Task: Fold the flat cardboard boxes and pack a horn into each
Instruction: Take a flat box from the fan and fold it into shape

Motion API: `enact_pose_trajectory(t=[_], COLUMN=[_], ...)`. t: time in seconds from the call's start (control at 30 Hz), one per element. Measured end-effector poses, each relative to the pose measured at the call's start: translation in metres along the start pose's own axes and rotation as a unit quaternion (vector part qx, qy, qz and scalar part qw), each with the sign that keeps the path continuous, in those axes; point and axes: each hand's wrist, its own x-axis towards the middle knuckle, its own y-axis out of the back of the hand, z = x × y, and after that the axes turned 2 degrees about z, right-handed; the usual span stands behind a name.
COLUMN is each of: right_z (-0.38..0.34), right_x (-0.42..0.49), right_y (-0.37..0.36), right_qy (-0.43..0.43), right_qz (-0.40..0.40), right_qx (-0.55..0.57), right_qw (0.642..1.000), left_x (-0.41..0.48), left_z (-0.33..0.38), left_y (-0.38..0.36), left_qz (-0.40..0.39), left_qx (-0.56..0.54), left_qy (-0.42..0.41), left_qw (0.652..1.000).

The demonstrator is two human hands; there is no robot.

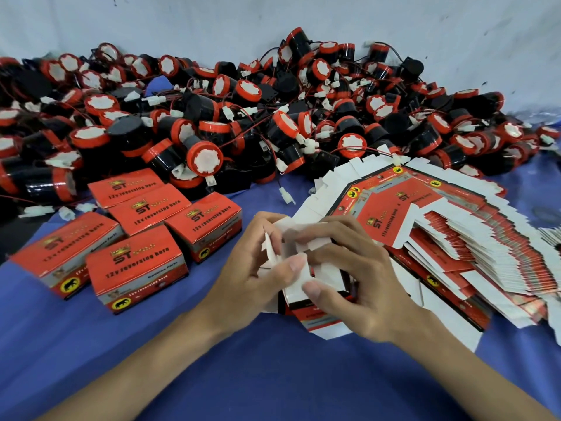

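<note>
Both hands hold one partly folded cardboard box (315, 302) above the blue cloth, its white flaps facing up. My left hand (258, 268) grips its left side, thumb on a white flap. From the right, my right hand (349, 278) curls its fingers over the flaps, with the thumb on the near edge. A fanned stack of flat red-and-white boxes (455, 238) lies just right of the hands. A big heap of black-and-red horns (243, 117) with wires and white plugs fills the back. Whether the held box has a horn inside cannot be seen.
Several closed red boxes (136, 259) printed "12V reversing horn" stand in a group at the left. Blue cloth (273, 375) covers the table. A pale wall (212, 22) rises behind the horns. A loose white plug (287, 197) lies between the boxes and the flat stack.
</note>
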Motion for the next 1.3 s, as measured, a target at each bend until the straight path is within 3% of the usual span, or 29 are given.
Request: enact_pose_trajectory(t=[0.2,0.47,0.73,0.9,1.07,1.2,1.3], right_z=[-0.002,-0.004,-0.004,-0.004,-0.003,0.000,0.000], right_x=[0.002,0.002,0.002,0.003,0.003,0.002,0.002], right_y=[-0.002,-0.002,-0.004,-0.004,-0.005,-0.006,-0.006], right_qy=[0.000,-0.010,-0.008,-0.008,-0.011,-0.011,0.000], right_qz=[0.026,0.032,0.048,0.060,0.058,0.050,0.056], right_qx=[0.021,0.007,0.014,0.004,0.009,0.027,0.040], right_qw=[0.999,0.999,0.999,0.998,0.998,0.998,0.998], left_x=[-0.002,0.001,0.002,0.000,-0.003,-0.005,-0.005], left_z=[0.000,0.005,0.005,0.005,0.002,0.002,0.002], left_y=[-0.004,-0.001,-0.001,-0.002,-0.005,-0.010,-0.012], left_qz=[0.104,0.120,0.079,0.123,0.065,0.067,0.050], left_qx=[0.135,0.132,0.125,0.141,0.118,0.157,0.125], left_qy=[-0.083,-0.131,-0.108,-0.108,-0.077,-0.081,-0.045], left_qw=[0.982,0.975,0.983,0.976,0.988,0.982,0.990])
